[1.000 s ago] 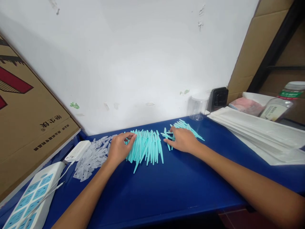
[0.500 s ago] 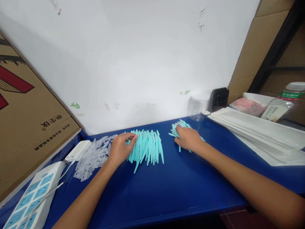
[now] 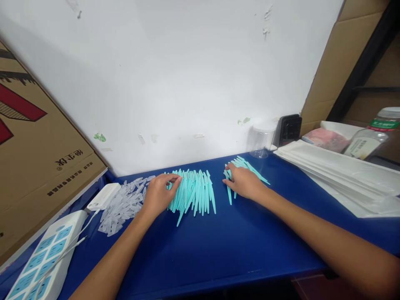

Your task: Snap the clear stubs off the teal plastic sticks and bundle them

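My left hand (image 3: 160, 192) hovers at the left side of a wide row of slim turquoise sticks that look like eyebrow razors (image 3: 200, 191). Its thumb and forefinger are pinched together; whatever may be between the tips is too small to make out. My right hand (image 3: 243, 181) is over a smaller heap of the same turquoise razors (image 3: 251, 167), thumb and fingers apart, partly covering them. One razor (image 3: 229, 195) lies just below that thumb, pointing toward me. Left of my left hand is a pile of translucent tapered caps (image 3: 123, 206).
A white power strip (image 3: 51, 250) with cables and a small white box (image 3: 104, 196) sit at the left. By the wall stand a clear jar (image 3: 261, 141) and a black object (image 3: 289, 130). White sleeves (image 3: 337, 179) and a bottle (image 3: 368, 139) occupy the right.
My right hand has shifted slightly and its fingers have spread. A razor now shows below its thumb, at the left of the small heap. My left hand stays nearly still.
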Tool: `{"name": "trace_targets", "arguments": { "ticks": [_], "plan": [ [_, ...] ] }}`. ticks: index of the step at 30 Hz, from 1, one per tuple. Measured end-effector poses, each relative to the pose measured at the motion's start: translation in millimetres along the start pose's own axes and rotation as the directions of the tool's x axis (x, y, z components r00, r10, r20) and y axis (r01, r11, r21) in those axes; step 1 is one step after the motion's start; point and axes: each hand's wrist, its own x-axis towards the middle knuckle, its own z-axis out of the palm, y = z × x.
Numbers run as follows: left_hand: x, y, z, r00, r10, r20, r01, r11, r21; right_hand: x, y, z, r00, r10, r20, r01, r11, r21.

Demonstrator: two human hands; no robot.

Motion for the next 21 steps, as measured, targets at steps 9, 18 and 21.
{"name": "trace_targets", "arguments": {
  "ticks": [9, 18, 21],
  "plan": [
    [0.0, 0.9, 0.1, 0.999, 0.042, -0.004, -0.042, 0.999, 0.013, 0.7, 9.7, -14.4, 0.995, 0.101, -0.017, -0.102, 0.990, -0.098],
    [-1.3, 1.1, -1.1, 0.999, 0.036, 0.023, -0.036, 0.999, -0.010, 0.8, 16.8, -13.7, 0.990, 0.099, 0.096, -0.084, 0.985, -0.150],
    [-0.9, 1.5, -0.9, 0.999, 0.040, 0.037, -0.039, 0.999, -0.011, 1.5, 18.8, -15.3, 0.990, 0.107, 0.089, -0.093, 0.985, -0.147]
  ]
}}
